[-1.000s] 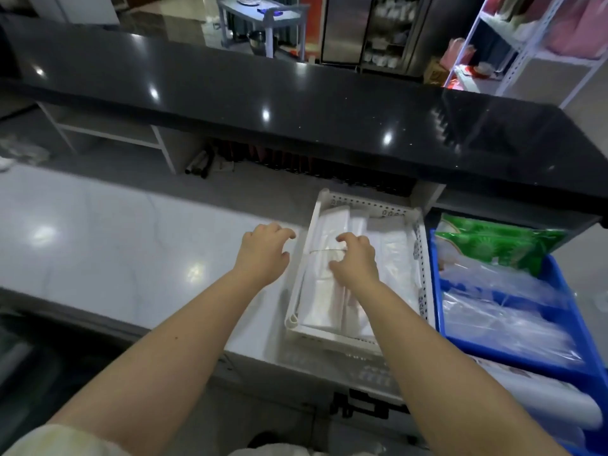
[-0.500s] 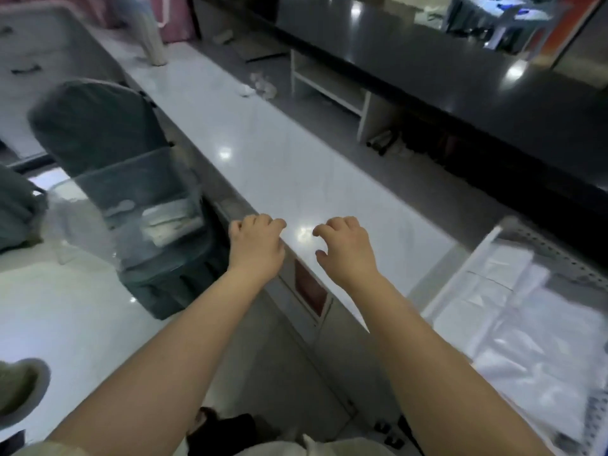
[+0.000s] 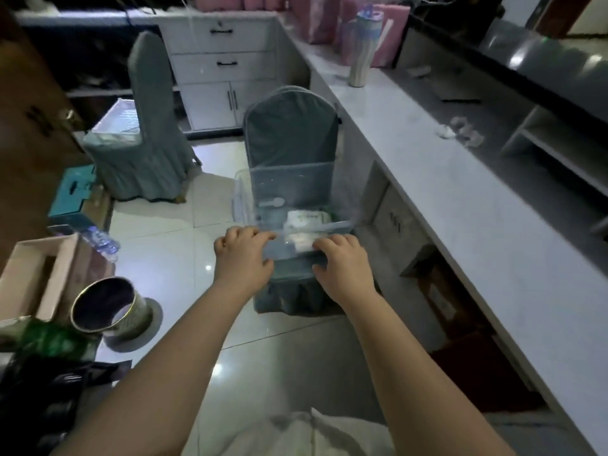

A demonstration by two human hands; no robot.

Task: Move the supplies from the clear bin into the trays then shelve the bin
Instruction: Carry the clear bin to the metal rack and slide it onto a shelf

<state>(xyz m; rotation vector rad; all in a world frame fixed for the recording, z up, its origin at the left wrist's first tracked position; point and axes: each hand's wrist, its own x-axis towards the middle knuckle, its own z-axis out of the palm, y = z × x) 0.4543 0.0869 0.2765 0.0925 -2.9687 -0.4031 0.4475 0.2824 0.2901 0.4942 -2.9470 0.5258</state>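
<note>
Your clear bin (image 3: 296, 192) is see-through glossy plastic. It's on a chair (image 3: 291, 133) covered in matt grey-green cloth. Floor (image 3: 158, 258) is shiny glazed tile, counter (image 3: 460, 199) smooth pale stone-look, can (image 3: 108, 307) reflective metal.

Ahead: bin (image 3: 292, 205) on chair (image 3: 291, 139) seat, chair back blocks beyond.
Right: counter (image 3: 460, 199) edge close by.
Left: open floor (image 3: 158, 258); can (image 3: 108, 307) near my elbow.

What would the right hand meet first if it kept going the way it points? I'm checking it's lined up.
The right hand points at the clear bin; its near rim comes first, and the fingers seem already there.
</note>
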